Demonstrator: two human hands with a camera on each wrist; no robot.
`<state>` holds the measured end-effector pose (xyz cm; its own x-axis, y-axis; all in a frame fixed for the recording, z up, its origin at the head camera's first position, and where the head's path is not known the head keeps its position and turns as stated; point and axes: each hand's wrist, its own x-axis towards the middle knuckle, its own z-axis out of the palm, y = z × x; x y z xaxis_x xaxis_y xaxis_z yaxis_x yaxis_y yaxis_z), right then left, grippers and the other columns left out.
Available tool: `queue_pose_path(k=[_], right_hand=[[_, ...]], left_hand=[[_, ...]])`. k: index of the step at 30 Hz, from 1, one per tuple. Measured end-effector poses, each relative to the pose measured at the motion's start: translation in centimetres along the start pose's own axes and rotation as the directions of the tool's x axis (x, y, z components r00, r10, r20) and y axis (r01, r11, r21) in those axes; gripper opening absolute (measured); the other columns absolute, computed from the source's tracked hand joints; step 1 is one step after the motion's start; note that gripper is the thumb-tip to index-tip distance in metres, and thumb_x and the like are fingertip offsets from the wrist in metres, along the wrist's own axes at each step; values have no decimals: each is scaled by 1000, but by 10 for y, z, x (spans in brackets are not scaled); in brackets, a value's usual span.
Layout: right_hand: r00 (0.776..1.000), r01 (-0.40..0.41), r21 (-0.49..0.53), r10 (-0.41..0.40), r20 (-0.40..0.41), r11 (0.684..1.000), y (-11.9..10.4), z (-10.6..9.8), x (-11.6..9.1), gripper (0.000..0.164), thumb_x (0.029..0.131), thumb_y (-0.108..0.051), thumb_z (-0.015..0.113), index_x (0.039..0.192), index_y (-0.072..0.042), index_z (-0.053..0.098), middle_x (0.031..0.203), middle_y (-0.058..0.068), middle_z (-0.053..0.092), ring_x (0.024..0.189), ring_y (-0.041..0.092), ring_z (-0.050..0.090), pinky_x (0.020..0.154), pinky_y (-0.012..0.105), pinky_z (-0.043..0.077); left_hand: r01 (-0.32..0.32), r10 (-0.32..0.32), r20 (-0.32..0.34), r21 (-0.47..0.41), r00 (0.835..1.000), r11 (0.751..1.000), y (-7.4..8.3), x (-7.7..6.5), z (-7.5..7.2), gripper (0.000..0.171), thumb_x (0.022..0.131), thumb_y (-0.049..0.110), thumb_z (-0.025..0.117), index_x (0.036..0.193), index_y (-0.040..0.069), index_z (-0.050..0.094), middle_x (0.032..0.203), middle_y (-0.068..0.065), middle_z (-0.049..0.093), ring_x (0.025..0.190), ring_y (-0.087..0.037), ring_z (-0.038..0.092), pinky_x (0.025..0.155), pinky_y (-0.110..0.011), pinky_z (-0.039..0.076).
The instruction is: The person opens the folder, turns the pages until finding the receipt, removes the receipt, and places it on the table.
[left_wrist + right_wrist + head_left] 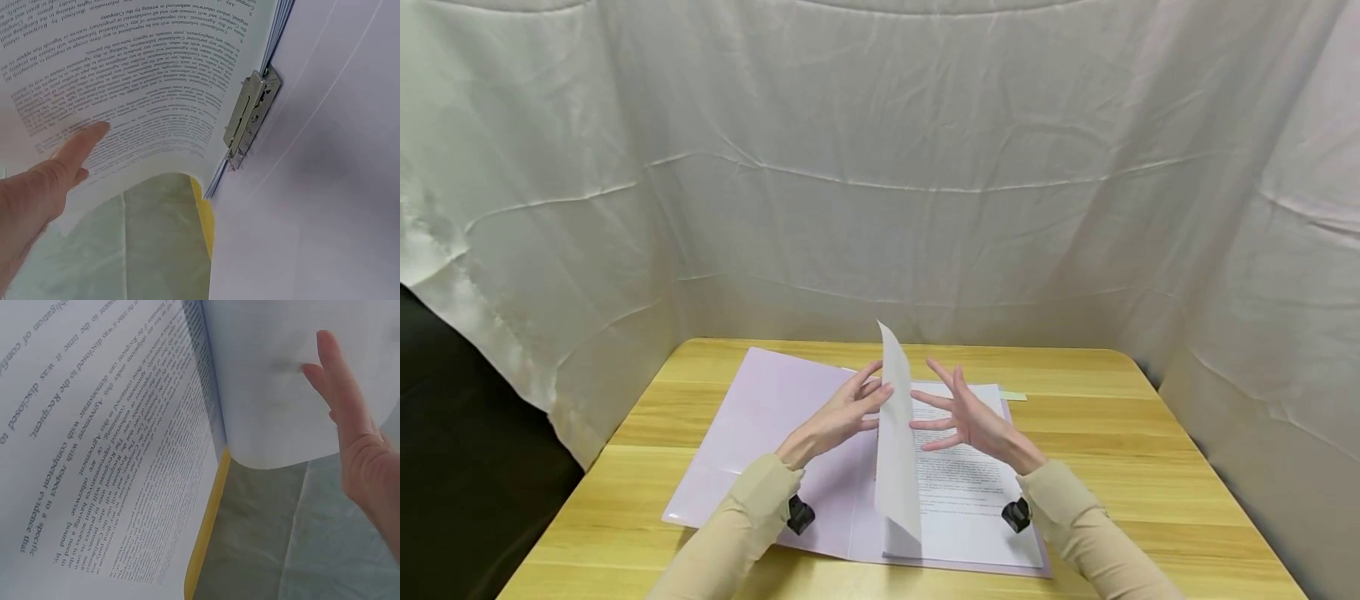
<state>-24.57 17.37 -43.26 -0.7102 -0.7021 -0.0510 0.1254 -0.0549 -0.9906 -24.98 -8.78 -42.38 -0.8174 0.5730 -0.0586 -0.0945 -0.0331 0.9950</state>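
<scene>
A pale purple folder (pixel 797 400) lies spread on the table, with printed pages (pixel 964 487) on its right half. One sheet (pixel 897 458) stands nearly upright over the folder's middle, slightly bowed. My left hand (pixel 838 414) is at its left face, fingers extended and fingertips against the paper. On the other side, my right hand (pixel 973 419) spreads its fingers wide close to the sheet. Print covers the side facing my left hand, while the side in the right wrist view is blank. A metal clip (pixel 253 117) binds the pages along the fold.
The wooden table (pixel 1120 467) extends around the folder. A pale green tab (pixel 1015 396) sticks out past the folder's right edge. Light grey cloth (pixel 925 225) hangs behind the table and at both sides. Something black (pixel 467 450) fills the lower left.
</scene>
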Motion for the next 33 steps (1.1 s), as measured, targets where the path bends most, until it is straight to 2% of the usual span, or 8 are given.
queue_pose_path(k=[4,9,12,18,25,30,33], right_hand=[[1000,6,-14,-6,10,1000,2,0,0,64,102,-63,2,160,-39,-12,169,22,10,140,53,41,104,67,45],[1000,6,-39,-5,12,999,4,0,-1,64,104,-61,3,161,-36,-11,169,21,10,141,54,38,104,57,51],[1000,6,-55,-6,7,998,6,0,-2,63,105,-59,3,161,-34,-10,169,21,10,141,53,39,104,55,52],[1000,12,-73,-12,0,997,9,-2,-6,63,106,-56,4,163,-30,-7,169,22,10,141,54,39,107,56,50],[1000,10,-128,-12,-16,992,14,-6,-14,62,107,-53,2,163,-27,-3,168,22,13,141,57,37,109,56,48],[1000,11,-161,-15,-22,987,16,-10,-21,64,107,-53,1,163,-23,-4,168,24,13,140,57,37,111,58,45],[1000,11,-179,-15,-24,984,19,-13,-24,66,107,-53,1,163,-19,-5,167,27,12,140,57,38,111,57,46]], left_hand=[[-7,6,-50,-13,999,1000,1,0,-3,68,106,24,49,162,15,12,159,-22,38,132,-29,57,101,-42,56],[-36,34,-79,-23,996,999,-1,-1,-8,65,105,14,48,161,8,15,155,-27,41,112,-16,65,88,-31,59],[-51,50,-101,-2,994,999,-2,-1,-11,65,104,8,48,160,3,15,153,-32,41,110,-17,67,88,-31,60],[-31,35,-185,27,982,999,-6,-2,-15,68,96,-4,50,157,-3,19,149,-34,44,106,-21,67,88,-37,61],[4,5,-292,30,957,1000,-11,-5,-22,75,87,-13,57,154,-3,26,146,-33,48,105,-27,68,87,-44,61],[35,-10,-347,67,938,997,-15,-7,-29,76,84,-12,62,152,-6,29,146,-34,48,110,-34,68,88,-46,61],[63,-25,-377,87,926,994,-16,-10,-33,78,83,-10,65,152,-5,29,147,-33,48,110,-34,67,89,-45,61]])
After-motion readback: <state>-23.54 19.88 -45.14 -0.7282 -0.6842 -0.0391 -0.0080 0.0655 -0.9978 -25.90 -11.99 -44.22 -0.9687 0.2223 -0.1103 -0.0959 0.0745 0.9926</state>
